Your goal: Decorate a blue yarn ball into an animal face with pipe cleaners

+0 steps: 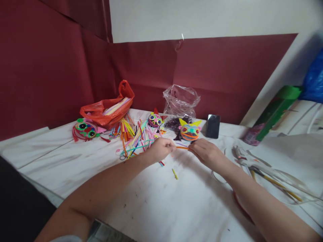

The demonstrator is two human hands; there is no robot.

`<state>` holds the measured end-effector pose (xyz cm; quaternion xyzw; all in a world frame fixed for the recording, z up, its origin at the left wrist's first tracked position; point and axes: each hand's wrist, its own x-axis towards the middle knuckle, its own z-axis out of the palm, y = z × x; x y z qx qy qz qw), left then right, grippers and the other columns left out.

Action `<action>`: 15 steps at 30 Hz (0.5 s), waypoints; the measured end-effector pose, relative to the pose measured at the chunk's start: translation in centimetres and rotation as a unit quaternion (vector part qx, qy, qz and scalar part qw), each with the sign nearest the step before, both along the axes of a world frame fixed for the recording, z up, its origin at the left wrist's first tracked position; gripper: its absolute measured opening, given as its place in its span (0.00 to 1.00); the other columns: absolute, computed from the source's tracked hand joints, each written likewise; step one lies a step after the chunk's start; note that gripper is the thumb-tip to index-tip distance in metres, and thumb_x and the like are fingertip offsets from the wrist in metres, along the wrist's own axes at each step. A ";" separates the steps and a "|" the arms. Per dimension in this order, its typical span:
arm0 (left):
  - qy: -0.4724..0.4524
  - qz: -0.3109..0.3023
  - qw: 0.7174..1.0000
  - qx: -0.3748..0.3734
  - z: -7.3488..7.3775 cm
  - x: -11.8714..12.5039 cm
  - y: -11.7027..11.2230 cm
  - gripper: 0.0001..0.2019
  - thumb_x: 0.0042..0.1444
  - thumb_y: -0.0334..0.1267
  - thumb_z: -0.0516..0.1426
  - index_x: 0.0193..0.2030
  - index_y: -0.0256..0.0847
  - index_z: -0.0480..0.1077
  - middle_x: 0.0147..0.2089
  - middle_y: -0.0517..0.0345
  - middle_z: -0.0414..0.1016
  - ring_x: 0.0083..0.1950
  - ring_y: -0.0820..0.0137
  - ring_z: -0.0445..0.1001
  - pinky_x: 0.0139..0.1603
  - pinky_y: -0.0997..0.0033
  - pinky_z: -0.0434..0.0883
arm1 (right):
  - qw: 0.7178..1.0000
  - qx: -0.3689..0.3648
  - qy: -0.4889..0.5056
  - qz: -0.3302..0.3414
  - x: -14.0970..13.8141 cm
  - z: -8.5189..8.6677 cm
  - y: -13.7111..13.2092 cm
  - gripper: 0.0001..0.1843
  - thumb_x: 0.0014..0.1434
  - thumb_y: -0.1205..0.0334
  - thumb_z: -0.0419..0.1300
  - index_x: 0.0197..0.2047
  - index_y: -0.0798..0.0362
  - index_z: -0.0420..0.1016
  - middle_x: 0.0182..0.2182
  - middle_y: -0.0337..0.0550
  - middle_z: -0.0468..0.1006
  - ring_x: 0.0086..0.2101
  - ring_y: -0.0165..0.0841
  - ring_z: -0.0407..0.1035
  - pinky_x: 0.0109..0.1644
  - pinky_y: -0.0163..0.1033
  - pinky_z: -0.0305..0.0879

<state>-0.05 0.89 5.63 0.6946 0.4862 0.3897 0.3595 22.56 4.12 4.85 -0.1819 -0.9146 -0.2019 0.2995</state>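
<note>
A thin orange craft strip stretches level between my two hands, just above the marble-patterned table. My left hand is closed in a pinch on its left end. At the other end, the fingers of my right hand are closed on it, palm down. Right behind the hands sits a round mask-like head with yellow ears and an orange mouth. A similar pink-and-yellow head stands further left. A loose pile of coloured strips lies beside my left hand. One short yellow piece rests nearer me.
An orange-red plastic bag holding pale strips stands back left, with another decorated head before it. Behind are a clear plastic bag and a phone. At right lie a glue gun, cables and a green package.
</note>
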 end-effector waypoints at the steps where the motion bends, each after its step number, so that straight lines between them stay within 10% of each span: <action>1: 0.003 0.000 1.000 -0.004 -0.1 -0.1 0.2 0.08 0.48 0.37 0.57 0.23 0.35 0.69 0.18 0.66 0.60 0.22 0.77 0.57 0.25 0.75 0.54 | 1.000 0.003 -0.010 0.004 0.0 0.0 0.0 0.12 0.67 0.66 0.49 0.36 0.54 0.72 0.26 0.45 0.73 0.29 0.34 0.66 0.36 0.38 0.61; 7: 0.059 0.033 0.994 0.087 -1.4 -0.4 1.2 0.09 0.51 0.38 0.55 0.25 0.37 0.72 0.20 0.66 0.63 0.23 0.76 0.60 0.26 0.75 0.56 | 0.998 -0.044 -0.046 0.030 0.0 -0.2 0.2 0.10 0.67 0.66 0.50 0.40 0.55 0.73 0.28 0.46 0.75 0.31 0.34 0.68 0.35 0.38 0.62; 15: 0.084 0.040 0.991 0.098 -1.4 -0.3 0.7 0.08 0.51 0.35 0.56 0.27 0.36 0.74 0.21 0.64 0.66 0.25 0.75 0.64 0.28 0.76 0.58 | 0.997 0.027 0.060 -0.028 0.0 -1.4 0.8 0.19 0.66 0.62 0.49 0.22 0.50 0.61 0.18 0.40 0.66 0.22 0.32 0.62 0.29 0.37 0.58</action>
